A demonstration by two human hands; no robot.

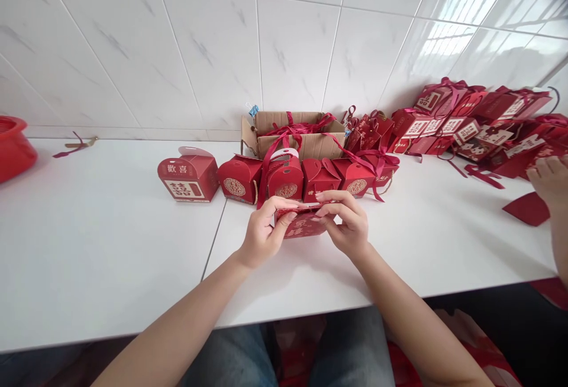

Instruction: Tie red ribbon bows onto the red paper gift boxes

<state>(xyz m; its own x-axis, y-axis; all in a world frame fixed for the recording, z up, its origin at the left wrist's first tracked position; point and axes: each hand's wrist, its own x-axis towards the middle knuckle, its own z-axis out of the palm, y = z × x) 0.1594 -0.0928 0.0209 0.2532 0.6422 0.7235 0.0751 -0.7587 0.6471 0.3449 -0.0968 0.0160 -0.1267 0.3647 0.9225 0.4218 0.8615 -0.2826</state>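
Observation:
Between my two hands is a red gift box (306,226) with pale printing, held just above or on the white table near its front. My left hand (268,230) pinches its left end, thumb on the near face and fingers behind. My right hand (345,221) has thumb and fingertips at the top right edge of the same box. Right behind stands a row of folded red boxes, among them one with a round gold emblem (239,180), a ribboned one (284,177) and a plain-topped one (319,175).
A cardboard box (306,129) of dark red ribbons stands against the tiled wall. Alone at left is a red box (189,177); a red basin (15,147) sits farther left. Finished-looking boxes (432,115) pile up at right, near another person's hand (550,180) and a red piece (527,208).

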